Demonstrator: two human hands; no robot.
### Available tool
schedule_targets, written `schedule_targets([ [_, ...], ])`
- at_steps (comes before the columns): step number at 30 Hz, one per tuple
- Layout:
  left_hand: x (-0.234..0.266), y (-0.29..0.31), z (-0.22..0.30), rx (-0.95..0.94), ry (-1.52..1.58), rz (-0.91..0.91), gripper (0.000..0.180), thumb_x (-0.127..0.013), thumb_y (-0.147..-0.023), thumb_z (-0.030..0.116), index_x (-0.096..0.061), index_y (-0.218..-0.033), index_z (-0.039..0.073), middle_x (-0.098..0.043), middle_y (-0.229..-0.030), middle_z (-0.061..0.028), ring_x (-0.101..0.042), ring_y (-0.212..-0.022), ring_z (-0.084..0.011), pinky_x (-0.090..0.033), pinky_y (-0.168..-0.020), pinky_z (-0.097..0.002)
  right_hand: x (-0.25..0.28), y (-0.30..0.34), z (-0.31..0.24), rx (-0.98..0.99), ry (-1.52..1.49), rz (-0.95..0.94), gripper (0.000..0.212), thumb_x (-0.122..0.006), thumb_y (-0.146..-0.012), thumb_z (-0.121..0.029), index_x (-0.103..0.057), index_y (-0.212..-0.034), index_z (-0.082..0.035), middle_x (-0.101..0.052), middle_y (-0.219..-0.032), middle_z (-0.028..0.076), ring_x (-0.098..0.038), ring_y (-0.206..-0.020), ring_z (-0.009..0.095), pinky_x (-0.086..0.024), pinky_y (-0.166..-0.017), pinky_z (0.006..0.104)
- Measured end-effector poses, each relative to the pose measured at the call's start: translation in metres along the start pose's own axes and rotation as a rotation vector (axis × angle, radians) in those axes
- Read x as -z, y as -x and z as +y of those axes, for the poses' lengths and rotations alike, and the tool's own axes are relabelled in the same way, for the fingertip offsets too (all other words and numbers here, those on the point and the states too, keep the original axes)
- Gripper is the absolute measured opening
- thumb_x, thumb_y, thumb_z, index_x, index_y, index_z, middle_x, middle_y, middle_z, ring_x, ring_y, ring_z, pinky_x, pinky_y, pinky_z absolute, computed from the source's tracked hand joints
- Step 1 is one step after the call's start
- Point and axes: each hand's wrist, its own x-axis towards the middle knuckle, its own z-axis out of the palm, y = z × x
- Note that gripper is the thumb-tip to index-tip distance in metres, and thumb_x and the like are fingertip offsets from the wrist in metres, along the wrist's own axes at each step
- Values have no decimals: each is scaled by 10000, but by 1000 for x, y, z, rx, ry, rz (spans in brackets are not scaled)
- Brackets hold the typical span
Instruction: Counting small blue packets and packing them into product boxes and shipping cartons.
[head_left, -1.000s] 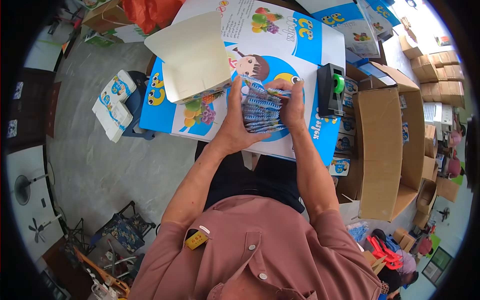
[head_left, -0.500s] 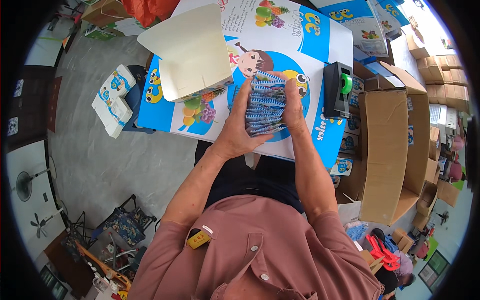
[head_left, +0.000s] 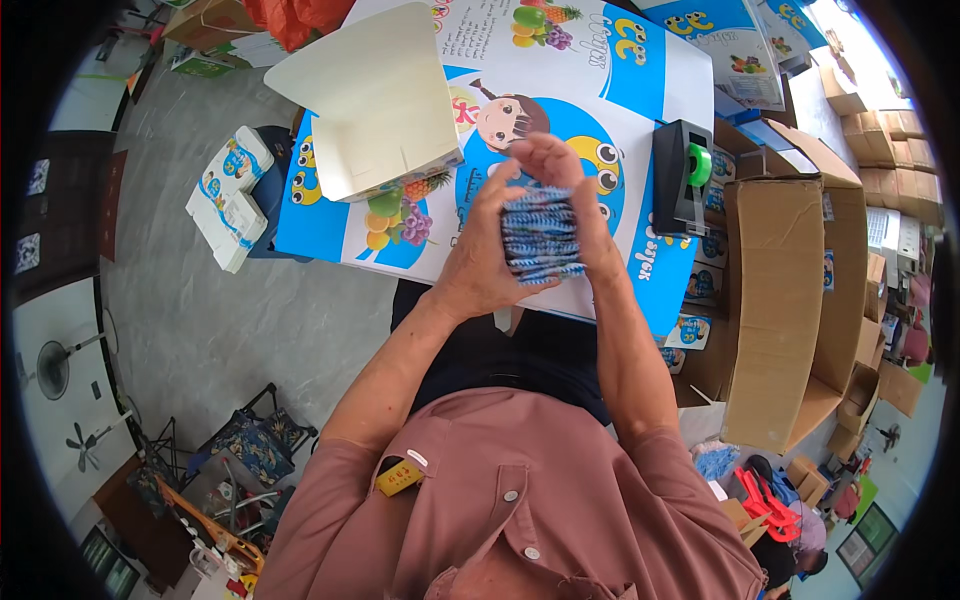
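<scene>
A thick stack of small blue-and-white packets (head_left: 541,235) is squeezed between both hands above a table covered with a printed blue-and-white sheet (head_left: 640,80). My left hand (head_left: 478,262) grips the stack's left side. My right hand (head_left: 573,190) wraps over its top and right side. An open, empty white carton (head_left: 375,95) lies on its side on the sheet just left of the hands, its flap raised.
A black tape dispenser with a green roll (head_left: 683,175) stands to the right on the table. A large open cardboard box (head_left: 785,300) sits at the right edge, with more boxes (head_left: 890,130) behind it. White-and-blue packs (head_left: 230,195) rest on a stool at left.
Both hands have lifted the stack of packets up off the table sheet and pressed it tighter together; the right hand now curls over its top.
</scene>
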Motion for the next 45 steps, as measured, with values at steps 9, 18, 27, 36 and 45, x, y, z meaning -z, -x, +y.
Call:
schedule_targets([
  [9, 7, -2, 31, 198, 6, -24, 1067, -978, -661, 187, -258, -1440, 69, -556, -1334, -146, -614, -1213, -276, -528, -998, -420, -14, 0, -22, -114, -209, -98, 1004, -248, -971, -807, -229, -1635, -55, -368, -1615, 214, -365, -1491, 319, -254, -1239, 446],
  [18, 155, -90, 90, 408, 125, 119, 759, -973, -590, 156, -609, -1235, -10, -682, -1178, -127, -690, -1075, -214, -537, -994, -357, -44, -99, -79, -104, 763, 108, 380, -601, -965, -235, -578, -1211, 53, -738, -1012, 225, -738, -892, 242, -579, -757, 351],
  [27, 160, -130, -3, 789, 17, -15, 706, -944, -568, 172, -710, -1219, 33, -750, -1139, -120, -707, -1057, -217, -539, -953, -346, -47, -105, -34, -113, 649, 37, 431, -635, -927, -258, -559, -1171, 89, -719, -940, 225, -741, -828, 263, -572, -684, 356],
  [36, 142, -138, -55, 905, -444, -228, 1045, -953, -515, 379, -518, -1372, -32, -599, -1352, -207, -606, -1246, -293, -497, -1036, -377, -48, -103, -14, 12, 624, 11, 479, -665, -953, -383, -607, -1142, 53, -690, -1038, 196, -671, -1009, 272, -531, -880, 367],
  [45, 117, -116, -90, 862, -906, -138, 1069, -810, -686, 474, -394, -1448, -151, -431, -1528, -335, -499, -1386, -419, -415, -1151, -461, -55, -95, 4, 29, 446, 87, 499, -677, -970, -433, -634, -1051, 58, -655, -1019, 207, -651, -945, 269, -520, -834, 370],
])
